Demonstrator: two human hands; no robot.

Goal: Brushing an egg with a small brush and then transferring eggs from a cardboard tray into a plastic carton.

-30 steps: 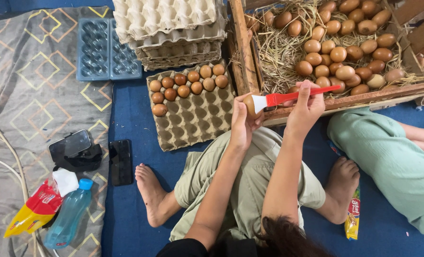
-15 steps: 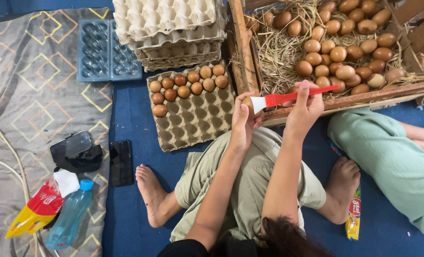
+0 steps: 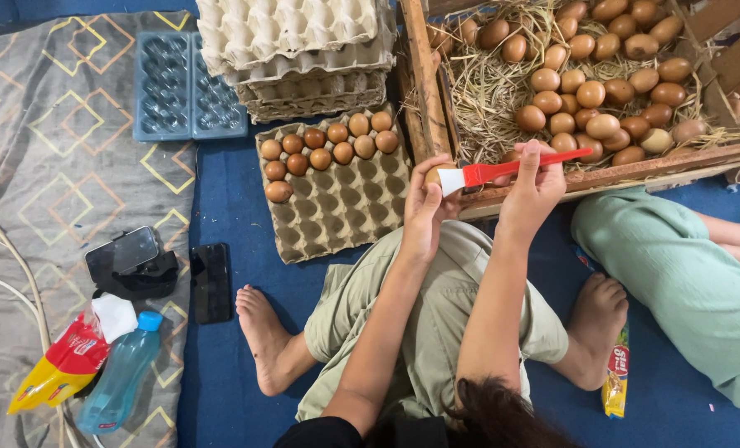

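Egg (image 3: 433,174) is sitting pinched in the left hand (image 3: 424,217), fingers curling around it, just near of the crate (image 3: 424,99) edge and above the person's lap. Right hand (image 3: 529,192) is gripping the red handle of a brush (image 3: 503,171), its fingers closing tight on it, and the white bristles are touching the egg.

Everything is resting on the floor. A blue mat (image 3: 220,365) is covering the middle and right, and a grey cloth (image 3: 46,166) with yellow square lines is lying over the left. The person is sitting cross-legged on the mat, bare feet showing. Far right, the wooden crate is holding straw and many brown eggs. Left of it, a cardboard tray (image 3: 337,207) is lying flat with eggs filling its far rows, and a stack of empty trays (image 3: 295,50) is standing beyond it. A blue plastic tray (image 3: 183,83) is lying further left. On the cloth's near side, two phones (image 3: 210,282), a bottle (image 3: 121,382) and a snack bag (image 3: 50,373) are lying. Another person's green-clad leg (image 3: 677,274) is resting at the right.
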